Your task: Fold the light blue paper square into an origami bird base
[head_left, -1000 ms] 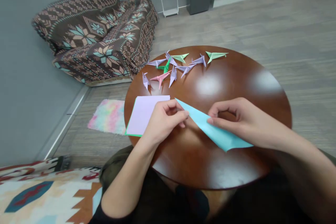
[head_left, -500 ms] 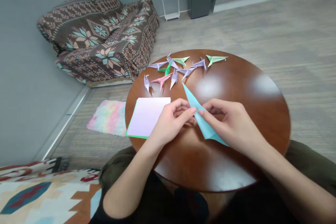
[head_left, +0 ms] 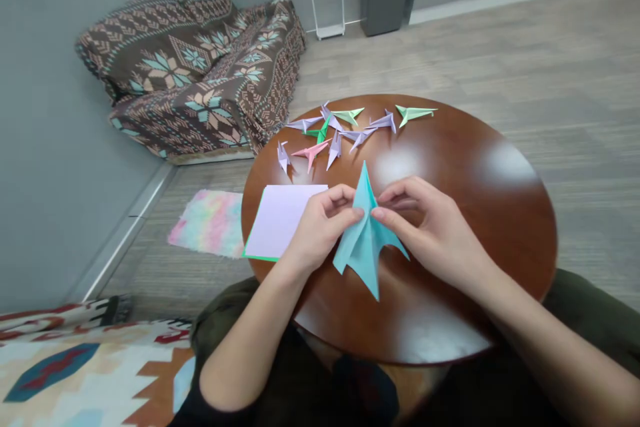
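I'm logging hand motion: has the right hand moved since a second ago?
Yes: the right hand, holding the blue paper, has moved left, closer to the paper stack on the table.

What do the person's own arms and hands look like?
The left hand and right hand are bare: no glove, ring or watch shows. The forearms are bare too. The left sleeve is black and ends near the elbow; no right sleeve shows.
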Demonstrator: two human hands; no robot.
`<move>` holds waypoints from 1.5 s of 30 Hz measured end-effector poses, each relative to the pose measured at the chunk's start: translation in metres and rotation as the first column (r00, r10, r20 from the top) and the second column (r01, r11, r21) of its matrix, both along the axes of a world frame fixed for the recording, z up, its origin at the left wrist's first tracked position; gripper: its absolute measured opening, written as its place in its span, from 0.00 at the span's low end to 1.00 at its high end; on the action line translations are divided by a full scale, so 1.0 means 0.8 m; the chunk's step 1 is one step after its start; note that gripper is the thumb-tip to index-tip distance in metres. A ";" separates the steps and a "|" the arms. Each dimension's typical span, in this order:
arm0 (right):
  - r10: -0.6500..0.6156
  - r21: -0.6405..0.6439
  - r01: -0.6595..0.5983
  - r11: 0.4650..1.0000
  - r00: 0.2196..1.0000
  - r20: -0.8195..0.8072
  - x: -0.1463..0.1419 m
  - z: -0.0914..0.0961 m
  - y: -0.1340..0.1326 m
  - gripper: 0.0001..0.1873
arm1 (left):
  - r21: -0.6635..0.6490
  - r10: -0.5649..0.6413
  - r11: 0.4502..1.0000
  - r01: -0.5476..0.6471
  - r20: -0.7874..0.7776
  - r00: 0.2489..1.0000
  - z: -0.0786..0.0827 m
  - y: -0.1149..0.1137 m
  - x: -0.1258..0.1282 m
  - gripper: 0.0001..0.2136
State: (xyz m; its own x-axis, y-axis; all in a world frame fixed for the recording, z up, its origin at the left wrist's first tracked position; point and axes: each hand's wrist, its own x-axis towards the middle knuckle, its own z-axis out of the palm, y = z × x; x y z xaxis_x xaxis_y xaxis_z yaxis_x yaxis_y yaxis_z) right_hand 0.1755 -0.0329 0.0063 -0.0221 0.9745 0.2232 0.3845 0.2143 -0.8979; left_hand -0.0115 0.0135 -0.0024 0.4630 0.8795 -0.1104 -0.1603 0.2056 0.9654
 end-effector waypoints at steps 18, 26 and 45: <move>0.095 -0.351 -0.267 0.898 0.894 -0.438 0.007 -0.009 0.011 0.21 | 0.104 -0.013 0.994 0.025 -0.120 0.993 0.005 -0.003 0.001 0.14; 0.166 -0.422 -0.315 0.850 0.920 -0.354 0.005 -0.009 0.005 0.18 | 0.104 0.068 0.993 -0.058 -0.097 0.993 0.008 -0.005 0.006 0.15; 0.252 -0.427 -0.370 0.825 0.917 -0.309 0.018 -0.010 0.011 0.20 | 0.154 0.311 0.936 -0.318 0.069 0.948 -0.007 0.005 -0.003 0.13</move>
State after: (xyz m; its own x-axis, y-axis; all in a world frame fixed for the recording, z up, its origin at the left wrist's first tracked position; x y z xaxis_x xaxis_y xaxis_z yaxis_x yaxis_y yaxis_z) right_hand 0.1896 -0.0244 -0.0013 -0.3484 0.9113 -0.2195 0.1408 -0.1806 -0.9734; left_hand -0.0137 0.0176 -0.0079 0.1613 0.9852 0.0585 -0.2331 -0.0196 0.9723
